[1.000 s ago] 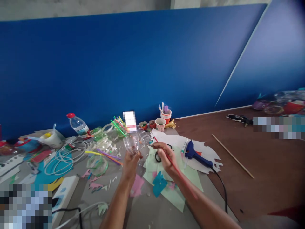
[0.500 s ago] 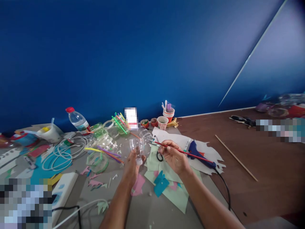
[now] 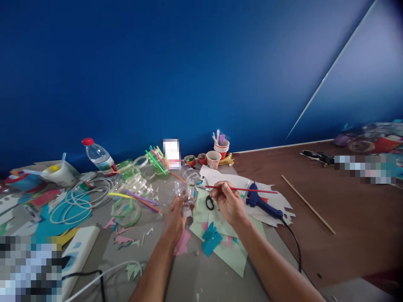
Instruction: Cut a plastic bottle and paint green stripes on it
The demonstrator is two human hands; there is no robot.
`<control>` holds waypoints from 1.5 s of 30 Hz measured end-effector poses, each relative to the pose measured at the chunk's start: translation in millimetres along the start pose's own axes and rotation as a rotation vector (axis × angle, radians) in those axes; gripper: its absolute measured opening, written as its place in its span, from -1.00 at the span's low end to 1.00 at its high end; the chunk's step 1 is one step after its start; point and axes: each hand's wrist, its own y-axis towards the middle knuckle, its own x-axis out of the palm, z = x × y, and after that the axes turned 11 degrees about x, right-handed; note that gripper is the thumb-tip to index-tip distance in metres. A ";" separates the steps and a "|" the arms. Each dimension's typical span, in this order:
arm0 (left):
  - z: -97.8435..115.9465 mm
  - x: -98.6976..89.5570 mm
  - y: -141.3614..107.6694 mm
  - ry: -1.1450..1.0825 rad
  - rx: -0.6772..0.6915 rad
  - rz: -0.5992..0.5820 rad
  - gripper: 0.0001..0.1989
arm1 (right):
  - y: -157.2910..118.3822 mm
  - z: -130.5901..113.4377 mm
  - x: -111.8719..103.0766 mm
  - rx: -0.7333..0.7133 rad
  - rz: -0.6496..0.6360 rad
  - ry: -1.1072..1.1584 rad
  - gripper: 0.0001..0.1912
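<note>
Faced a tall blue panel [image 3: 201,75] over a littered grey tabletop [image 3: 157,272]. Gripped a clear plastic bottle section [image 3: 185,191], narrow end down, in the left hand [image 3: 176,216]; pinched a slim red-handled brush [image 3: 255,191] in the right hand [image 3: 229,203], pointing toward it. Judged the section light, slippery and easily dented, best held by its stiffer neck. Noted a blue glue gun [image 3: 267,207] farther right.
</note>
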 end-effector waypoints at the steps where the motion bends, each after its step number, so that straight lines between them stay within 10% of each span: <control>1: 0.3 0.5 -0.4 -0.001 -0.002 -0.008 -0.57 | -0.3 -1.0 0.5 0.003 0.002 -0.005 -0.74; 45: 18.2 4.3 -8.0 -0.276 -0.108 -0.106 -0.52 | 7.8 -4.2 -3.6 0.050 0.035 -0.010 -0.78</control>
